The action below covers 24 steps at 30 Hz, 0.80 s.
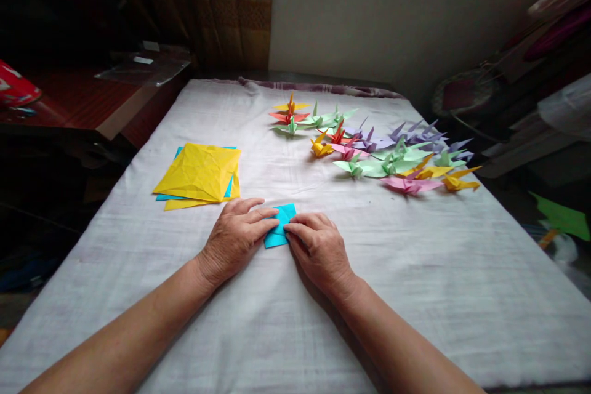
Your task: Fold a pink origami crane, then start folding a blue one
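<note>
A small folded square of blue origami paper lies on the white cloth between my hands. My left hand rests over its left side, fingers stretched out and lying flat on the paper. At the right edge, my right hand pinches the paper between thumb and forefinger, with the other fingers curled in. Beyond my left hand is a loose stack of yellow and blue paper sheets, the top yellow one creased.
Several folded paper cranes in green, purple, pink, red and yellow stand at the back right of the cloth-covered table. A brown wooden table with a clear plastic bag and a red container adjoins on the left.
</note>
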Available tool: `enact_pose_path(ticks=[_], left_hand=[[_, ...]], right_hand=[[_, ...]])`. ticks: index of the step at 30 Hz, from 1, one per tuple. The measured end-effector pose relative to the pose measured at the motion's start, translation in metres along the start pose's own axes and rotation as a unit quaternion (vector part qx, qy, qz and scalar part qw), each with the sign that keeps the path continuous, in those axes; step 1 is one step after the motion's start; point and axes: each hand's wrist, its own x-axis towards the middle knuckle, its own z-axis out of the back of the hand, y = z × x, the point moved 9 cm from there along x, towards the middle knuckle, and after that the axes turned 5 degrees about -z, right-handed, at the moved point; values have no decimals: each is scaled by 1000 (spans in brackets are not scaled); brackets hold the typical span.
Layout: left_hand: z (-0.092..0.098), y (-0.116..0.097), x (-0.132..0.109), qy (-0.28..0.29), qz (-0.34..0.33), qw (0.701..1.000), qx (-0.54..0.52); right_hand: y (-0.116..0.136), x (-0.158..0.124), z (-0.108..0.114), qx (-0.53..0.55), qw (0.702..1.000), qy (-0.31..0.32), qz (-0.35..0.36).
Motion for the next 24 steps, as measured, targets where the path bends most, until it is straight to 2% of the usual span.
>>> enact_pose_path(ticks=[6,13,20,24], left_hand=[[-2,-3,-2,44,-4,999,-2],[-7,-3,-14,97,-11,995,1],[-9,-1,-16,96,-18,995,11],[-8,-3,-14,101,-23,994,19]], right_hand=[[16,-10,3,-77,994,31,76],[15,-23,6,-107,987,75,92],[7,-30,8,-109,979,112,130],[9,-28,6,-111,980,115,117]])
